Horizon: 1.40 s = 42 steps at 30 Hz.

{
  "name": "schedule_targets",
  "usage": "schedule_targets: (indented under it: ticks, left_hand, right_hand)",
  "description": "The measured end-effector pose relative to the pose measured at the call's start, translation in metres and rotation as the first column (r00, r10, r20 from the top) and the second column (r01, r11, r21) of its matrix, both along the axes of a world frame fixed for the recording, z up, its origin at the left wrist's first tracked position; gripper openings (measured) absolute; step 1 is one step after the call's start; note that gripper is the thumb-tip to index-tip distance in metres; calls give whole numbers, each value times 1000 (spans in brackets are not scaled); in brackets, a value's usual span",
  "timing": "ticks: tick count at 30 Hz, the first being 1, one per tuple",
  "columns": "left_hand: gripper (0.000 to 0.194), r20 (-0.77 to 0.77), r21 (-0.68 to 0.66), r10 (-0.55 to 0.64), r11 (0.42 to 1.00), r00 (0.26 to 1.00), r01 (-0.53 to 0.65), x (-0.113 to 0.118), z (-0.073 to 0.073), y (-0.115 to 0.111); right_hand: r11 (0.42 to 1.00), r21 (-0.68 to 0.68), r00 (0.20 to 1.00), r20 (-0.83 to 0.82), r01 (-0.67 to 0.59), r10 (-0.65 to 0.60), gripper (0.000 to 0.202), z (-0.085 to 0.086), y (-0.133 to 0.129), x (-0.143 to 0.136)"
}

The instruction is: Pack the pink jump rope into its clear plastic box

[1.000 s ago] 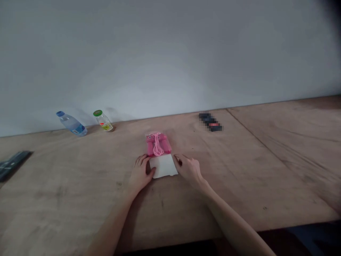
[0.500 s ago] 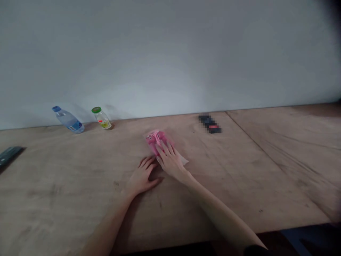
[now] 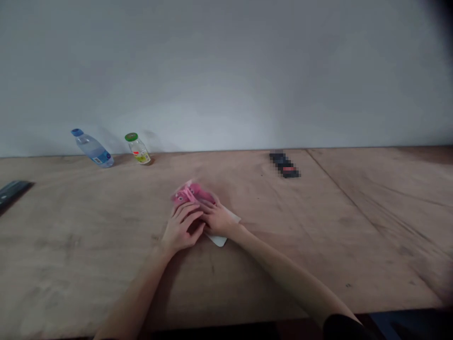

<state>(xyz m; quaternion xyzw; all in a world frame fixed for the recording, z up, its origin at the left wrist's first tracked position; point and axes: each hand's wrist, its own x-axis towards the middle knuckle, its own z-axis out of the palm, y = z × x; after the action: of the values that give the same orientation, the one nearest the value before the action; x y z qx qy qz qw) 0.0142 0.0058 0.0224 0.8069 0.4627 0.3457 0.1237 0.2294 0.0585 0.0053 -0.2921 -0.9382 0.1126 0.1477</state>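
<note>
A pink item in a clear wrapper (image 3: 193, 191) lies on the wooden table in front of me, with a white flat piece (image 3: 218, 240) showing at its near right end. My left hand (image 3: 182, 226) rests at its near left edge, fingers bent and apart, the fingertips touching the wrapper. On its right part lies my right hand (image 3: 216, 218), fingers spread over the pink item. Part of the item is hidden under both hands.
Near the wall at the left stand a blue-capped water bottle (image 3: 94, 150) and a green-lidded glass bottle (image 3: 138, 150). A dark pixelated object (image 3: 284, 165) lies back right. A black object (image 3: 14, 192) sits at the far left edge of the table (image 3: 106, 264).
The pink item has moved left and nearer to me and has turned, with my right hand on it. My left hand has shifted slightly left and now touches it. More of the white piece shows.
</note>
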Motion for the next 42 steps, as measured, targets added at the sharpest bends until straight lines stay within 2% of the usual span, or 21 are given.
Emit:
schedule_targets:
  ticks: [3, 5, 7, 9, 16, 22, 24, 29, 32, 36, 40, 42]
  left_hand:
    - [62, -89, -32, -75, 997, 993, 73, -10, -2, 5]
    - [80, -126, -46, -57, 998, 990, 52, -11, -5, 6]
    - [86, -144, -36, 7, 999, 990, -12, -8, -7, 6]
    - [83, -142, -13, 61, 998, 988, -63, -4, -9, 5]
    - [79, -146, -38, 85, 995, 986, -91, -1, -8, 1]
    - [81, -180, 23, 69, 998, 981, -66, -3, -10, -1]
    - [82, -210, 44, 68, 997, 975, -60, -3, -11, -1]
    - [76, -227, 110, 97, 991, 969, -74, -2, -13, -2]
    - [78, -237, 133, 110, 988, 965, -80, -3, -14, -1]
    - [82, -264, 140, 143, 984, 954, -109, -3, -15, 1]
    - [81, -260, 145, 215, 972, 941, -182, -11, -15, 9]
    - [78, -254, 148, 291, 954, 923, -260, -22, -14, 15]
  right_hand:
    - [997, -10, 997, -10, -82, 82, 36, 1, -6, 2]
    - [997, -14, 997, -36, -71, 70, 33, 4, -5, 4]
    - [998, -20, 998, -41, -57, 56, 33, 7, -2, 6]
    - [998, -30, 998, -30, -64, 63, 31, 10, 0, 6]
    - [995, -35, 992, -79, -97, 94, 35, 16, -4, 13]
    - [993, -114, 996, -93, -31, 20, 49, 14, -25, 51]
    - [996, -82, 993, -117, -18, 8, 50, 11, -36, 69]
    - [992, 121, 976, -207, -36, 61, 65, 10, -68, 110]
    - [988, 154, 979, -204, 32, 0, 69, 13, -86, 128]
    - [977, 144, 978, -158, 158, -134, 64, 14, -100, 141]
    - [964, 123, 963, -163, 238, -216, 56, 14, -106, 140]
    - [954, 112, 951, -171, 277, -256, 54, 14, -109, 134]
